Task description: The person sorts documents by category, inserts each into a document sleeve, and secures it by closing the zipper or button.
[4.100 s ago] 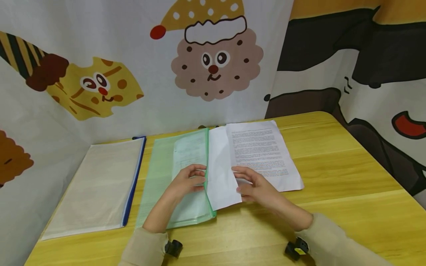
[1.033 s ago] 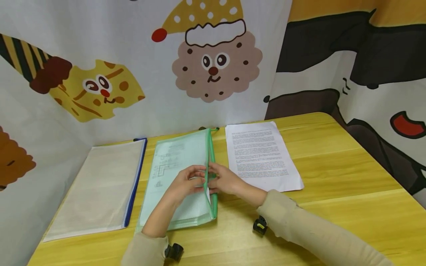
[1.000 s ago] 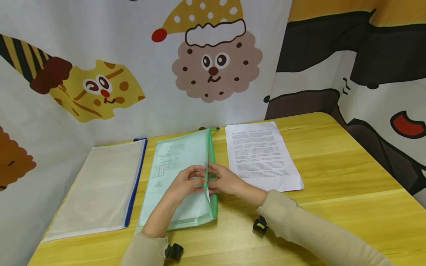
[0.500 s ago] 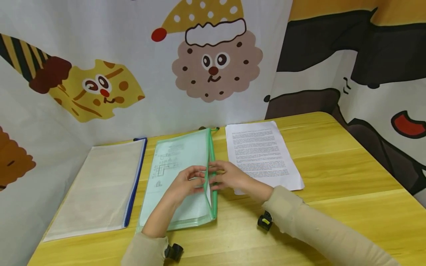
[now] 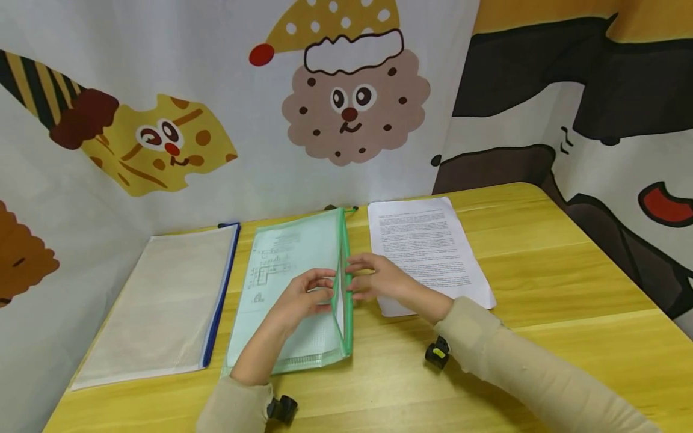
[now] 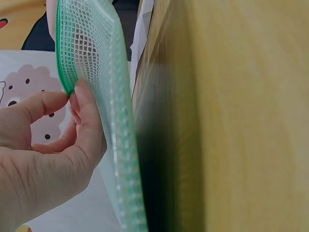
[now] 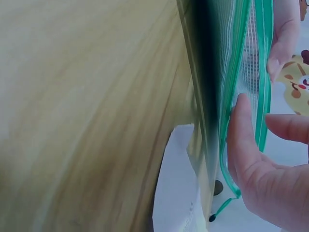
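A green mesh zip folder (image 5: 319, 237) lies on the table with its right-hand zip side parted. A sheet with a printed line drawing shows through its front. My left hand (image 5: 300, 300) pinches the upper zip edge between thumb and fingers, as the left wrist view shows (image 6: 63, 135). At the opening, my right hand (image 5: 381, 276) has its fingertips right by the lower green edge. Its thumb and fingers (image 7: 243, 128) stand apart in the right wrist view, with nothing between them. A printed sheet of paper (image 5: 419, 240) lies flat beyond that hand, partly covered by it.
Left of the green folder lies a whitish zip folder (image 5: 162, 294) with a blue zip edge. The wooden table (image 5: 541, 258) reaches a cartoon-printed curtain (image 5: 260, 174) at the back. A small black camera sits at each wrist.
A white sheet earlier half out of the green folder is now inside it. My right hand has since drawn back to the right from the opening, which gapes wider; the left hand stays put.
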Motion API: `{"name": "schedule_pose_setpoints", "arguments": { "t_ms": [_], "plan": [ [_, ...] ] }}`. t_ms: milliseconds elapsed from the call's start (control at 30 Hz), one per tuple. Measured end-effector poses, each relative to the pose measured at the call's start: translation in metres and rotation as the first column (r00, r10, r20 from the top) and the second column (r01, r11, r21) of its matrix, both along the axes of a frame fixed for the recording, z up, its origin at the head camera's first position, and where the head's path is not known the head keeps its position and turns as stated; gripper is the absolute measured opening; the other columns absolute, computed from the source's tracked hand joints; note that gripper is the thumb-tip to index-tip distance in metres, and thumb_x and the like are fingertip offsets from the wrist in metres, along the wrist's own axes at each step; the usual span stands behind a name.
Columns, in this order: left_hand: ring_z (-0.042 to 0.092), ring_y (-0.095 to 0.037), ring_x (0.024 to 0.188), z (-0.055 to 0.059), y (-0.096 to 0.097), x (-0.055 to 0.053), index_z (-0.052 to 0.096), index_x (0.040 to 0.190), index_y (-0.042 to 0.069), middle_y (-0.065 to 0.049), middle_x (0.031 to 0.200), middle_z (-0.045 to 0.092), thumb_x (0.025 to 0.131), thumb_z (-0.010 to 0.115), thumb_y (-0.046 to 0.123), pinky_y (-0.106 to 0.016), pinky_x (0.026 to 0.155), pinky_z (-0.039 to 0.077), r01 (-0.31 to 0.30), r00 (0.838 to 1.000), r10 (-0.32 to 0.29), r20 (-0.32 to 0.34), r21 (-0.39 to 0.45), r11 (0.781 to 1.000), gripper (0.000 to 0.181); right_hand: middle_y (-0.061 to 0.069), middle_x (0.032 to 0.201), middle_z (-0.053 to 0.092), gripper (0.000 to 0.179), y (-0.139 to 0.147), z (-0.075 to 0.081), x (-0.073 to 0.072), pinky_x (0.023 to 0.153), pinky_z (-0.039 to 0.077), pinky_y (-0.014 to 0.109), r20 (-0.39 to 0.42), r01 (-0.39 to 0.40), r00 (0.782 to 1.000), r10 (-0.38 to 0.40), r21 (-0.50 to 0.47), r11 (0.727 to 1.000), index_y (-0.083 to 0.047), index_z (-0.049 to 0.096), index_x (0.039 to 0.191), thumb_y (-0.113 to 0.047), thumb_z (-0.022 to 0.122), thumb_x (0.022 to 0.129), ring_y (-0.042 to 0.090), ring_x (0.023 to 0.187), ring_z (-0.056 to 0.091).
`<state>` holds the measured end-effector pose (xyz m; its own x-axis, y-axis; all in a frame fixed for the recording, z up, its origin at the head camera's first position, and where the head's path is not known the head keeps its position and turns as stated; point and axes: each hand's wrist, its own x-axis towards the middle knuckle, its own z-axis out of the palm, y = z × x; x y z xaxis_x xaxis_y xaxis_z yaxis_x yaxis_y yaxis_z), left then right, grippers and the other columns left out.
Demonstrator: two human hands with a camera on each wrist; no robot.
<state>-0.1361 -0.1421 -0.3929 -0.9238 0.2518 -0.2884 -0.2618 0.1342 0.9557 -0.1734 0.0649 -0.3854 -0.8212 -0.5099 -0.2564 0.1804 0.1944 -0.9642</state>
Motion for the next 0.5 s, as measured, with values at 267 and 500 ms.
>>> {"name": "schedule_pose_setpoints", "arguments": {
  "t_ms": [267,500],
  "plan": [
    [0.058,-0.009,0.090,0.002,0.000,0.000,0.052,0.136,0.000,-0.002,0.108,0.055,0.095,0.055,0.001,-0.028,0.080,0.057,-0.013,1.000,0.013,0.015,-0.008,1.000,0.041,0.028,0.146,0.045,0.056,0.002,0.003,-0.010,0.087,0.060,0.036,0.020,0.062,0.998,-0.062,-0.009,0.998,0.008,0.037,0.145,0.002,0.059,0.094,0.029,0.101,0.068],
    [0.058,-0.009,0.090,0.002,-0.003,0.001,0.051,0.137,-0.001,-0.002,0.107,0.055,0.096,0.055,0.003,-0.027,0.079,0.057,0.003,1.000,-0.003,0.010,0.002,1.000,0.041,0.029,0.147,0.043,0.051,0.003,0.005,-0.026,0.097,0.056,0.043,-0.013,0.086,0.996,-0.087,-0.028,0.996,0.010,0.035,0.145,0.001,0.053,0.098,0.043,0.120,0.059]
  ]
}}
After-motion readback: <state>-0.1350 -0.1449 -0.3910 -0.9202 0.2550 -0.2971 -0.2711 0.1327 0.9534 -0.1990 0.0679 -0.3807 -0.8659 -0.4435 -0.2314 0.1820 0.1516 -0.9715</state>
